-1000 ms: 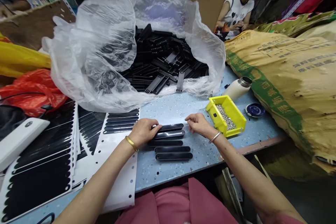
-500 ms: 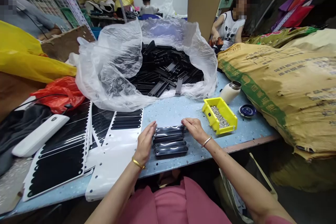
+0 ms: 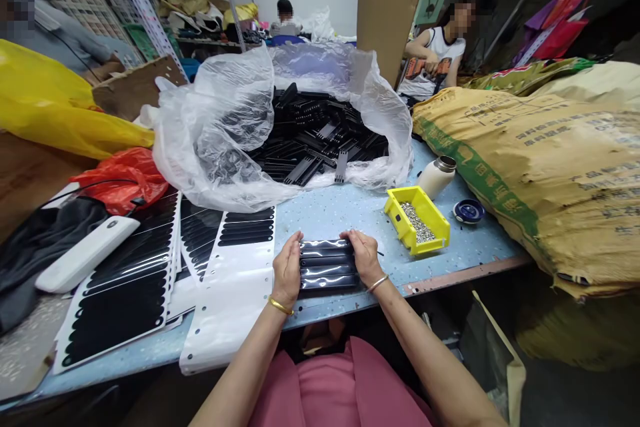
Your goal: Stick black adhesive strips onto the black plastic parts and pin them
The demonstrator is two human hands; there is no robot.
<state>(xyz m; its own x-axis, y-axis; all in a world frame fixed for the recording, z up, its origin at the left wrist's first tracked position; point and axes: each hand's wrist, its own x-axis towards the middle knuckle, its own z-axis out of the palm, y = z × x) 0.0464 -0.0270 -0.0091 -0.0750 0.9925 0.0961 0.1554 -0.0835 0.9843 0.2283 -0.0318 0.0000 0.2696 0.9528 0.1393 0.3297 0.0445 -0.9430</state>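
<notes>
Several glossy black plastic bars (image 3: 327, 263) lie side by side in a block near the table's front edge, their ends pointing left and right. My left hand (image 3: 287, 270) presses along their left ends, with its fingers together and pointing away from me. At the right ends, my right hand (image 3: 365, 257) is curled round with bent fingers. The block sits squeezed between both hands. Just left of my left hand lies a white sheet (image 3: 225, 307) with black adhesive strips (image 3: 246, 227) at its far end.
A clear plastic bag (image 3: 215, 140) full of black parts (image 3: 320, 130) stands behind. To the right are a yellow bin (image 3: 417, 220) of small metal pieces, a cream bottle (image 3: 437, 177), its lid (image 3: 469, 211) and a large sack (image 3: 560, 160). More strip sheets (image 3: 125, 287) lie left. Co-workers sit beyond.
My right hand has come inward and closed against the right ends of the bars. The bars, slightly apart before, now lie tight together. A co-worker at the back right has raised an orange tool.
</notes>
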